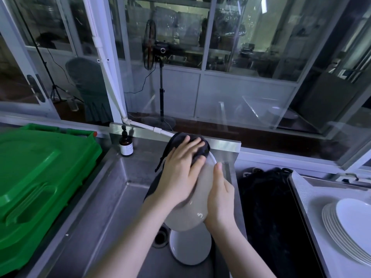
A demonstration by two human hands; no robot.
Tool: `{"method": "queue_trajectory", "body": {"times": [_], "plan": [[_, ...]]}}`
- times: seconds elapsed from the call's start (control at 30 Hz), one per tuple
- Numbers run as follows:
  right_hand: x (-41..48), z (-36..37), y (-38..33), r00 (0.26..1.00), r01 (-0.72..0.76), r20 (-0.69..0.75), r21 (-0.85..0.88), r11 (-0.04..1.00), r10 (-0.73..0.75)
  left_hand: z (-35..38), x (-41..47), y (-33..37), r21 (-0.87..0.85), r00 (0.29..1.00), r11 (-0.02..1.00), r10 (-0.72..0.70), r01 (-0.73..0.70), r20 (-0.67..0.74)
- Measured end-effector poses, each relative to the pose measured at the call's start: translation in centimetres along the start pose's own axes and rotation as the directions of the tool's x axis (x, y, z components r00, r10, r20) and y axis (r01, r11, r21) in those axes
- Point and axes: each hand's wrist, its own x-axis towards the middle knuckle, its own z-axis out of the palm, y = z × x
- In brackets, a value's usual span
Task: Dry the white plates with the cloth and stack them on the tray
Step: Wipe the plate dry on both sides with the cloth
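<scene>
Head view. Working over the sink (112, 187) right now: pressing the dark cloth (192, 144) onto the held plate (193, 216) with the left hand (180, 173), fingers straight and spread flat on the fabric. Clamping that plate's right rim with the right hand (219, 199), thumb laid on the near face, other fingers curled behind. Tilted up on edge, with the long axis running from near and low to far and high. Spotting the stack (349, 225) of white plates on the tray (301, 189), well apart to the right, so nearer the right hand. Spotting 1 more, the second plate (190, 251), lying in the basin directly below. Can't make out the held plate's far side or the right fingertips behind it. Can't see the stack's right edge either, cut off by the frame.
</scene>
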Motion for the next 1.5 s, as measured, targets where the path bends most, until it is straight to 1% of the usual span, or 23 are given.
{"method": "queue_trajectory", "body": {"times": [0.1, 0.2, 0.27, 0.37, 0.43, 0.53, 0.6, 0.67, 0.77, 0.87, 0.93, 1.0, 1.07, 1.1, 1.2, 1.3, 1.4, 1.5], "plan": [[-0.1, -0.7, -0.5, 1.000, -0.006, 0.013, 0.017, 1.000, 0.005, -0.1, 0.0, -2.2, -0.149, 0.991, 0.981, -0.129, 0.122, -0.037], [0.4, -1.6, -1.5, 0.999, -0.005, -0.033, 0.041, 0.999, 0.006, 0.0, -1.6, -3.8, -0.251, 0.970, 0.944, -0.236, 0.214, -0.059], [0.8, -2.0, -2.3, 0.998, -0.016, -0.067, 0.075, 0.997, 0.021, 0.2, -3.4, -4.3, -0.293, 0.962, 0.925, -0.268, 0.240, -0.057], [1.4, -2.5, -3.1, 0.994, -0.022, -0.105, 0.089, 0.996, 0.031, 0.8, -6.0, -3.9, -0.338, 0.958, 0.914, -0.270, 0.225, -0.092], [1.8, -2.4, -3.4, 0.993, -0.029, -0.114, 0.090, 0.995, 0.039, 1.4, -7.1, -3.0, -0.293, 0.967, 0.937, -0.230, 0.190, -0.106], [2.0, -1.9, -3.1, 0.990, -0.052, -0.130, 0.072, 0.996, 0.061, 2.0, -7.6, -0.8, -0.098, 0.998, 0.995, -0.036, 0.031, -0.054], [1.8, -1.6, -2.5, 0.990, -0.056, -0.126, 0.041, 0.998, 0.061, 2.1, -6.9, 0.3, -0.053, 0.999, 0.998, 0.046, -0.046, -0.005], [1.3, -1.6, -1.8, 0.991, -0.061, -0.116, 0.028, 0.998, 0.064, 1.9, -5.3, 0.3, -0.049, 0.999, 0.998, 0.042, -0.041, 0.005], [0.9, -1.8, -2.2, 0.992, -0.051, -0.110, 0.057, 0.997, 0.057, 1.2, -3.1, -0.9, -0.041, 0.999, 0.998, -0.042, 0.042, 0.004], [1.2, -2.2, -3.0, 0.991, -0.043, -0.123, 0.088, 0.995, 0.054, 1.0, -3.4, -1.3, -0.048, 0.997, 0.996, -0.072, 0.072, -0.016], [1.9, -2.5, -3.2, 0.985, -0.026, -0.167, 0.074, 0.997, 0.038, 1.3, -4.9, -0.7, -0.044, 0.999, 0.998, -0.037, 0.036, -0.014], [2.3, -2.7, -3.3, 0.977, -0.028, -0.208, 0.056, 0.998, 0.039, 1.9, -6.6, 0.5, -0.033, 0.999, 0.998, 0.050, -0.049, 0.009], [2.4, -2.7, -3.2, 0.977, -0.050, -0.204, 0.066, 0.997, 0.063, 2.3, -7.2, 1.6, -0.038, 0.993, 0.993, 0.116, -0.115, 0.032], [2.3, -2.6, -3.0, 0.980, -0.052, -0.189, 0.066, 0.996, 0.063, 2.2, -6.8, 1.8, -0.040, 0.992, 0.992, 0.123, -0.122, 0.033], [1.4, -2.2, -2.4, 0.992, -0.035, -0.117, 0.051, 0.998, 0.041, 1.6, -4.2, 1.2, -0.008, 0.997, 0.997, 0.072, -0.072, 0.028], [0.6, -2.1, -2.0, 0.996, -0.064, -0.065, 0.069, 0.996, 0.068, 0.5, -1.3, -0.5, -0.007, 0.999, 1.000, 0.013, -0.013, 0.042], [0.9, -2.6, -2.4, 0.993, -0.061, -0.100, 0.066, 0.996, 0.068, -0.3, -0.2, -1.9, -0.123, 0.996, 0.989, -0.087, 0.086, -0.005], [1.9, -3.5, -3.2, 0.990, -0.056, -0.125, 0.114, 0.992, 0.071, -1.0, -2.1, -2.8, -0.250, 0.974, 0.947, -0.222, 0.203, -0.050]]}}
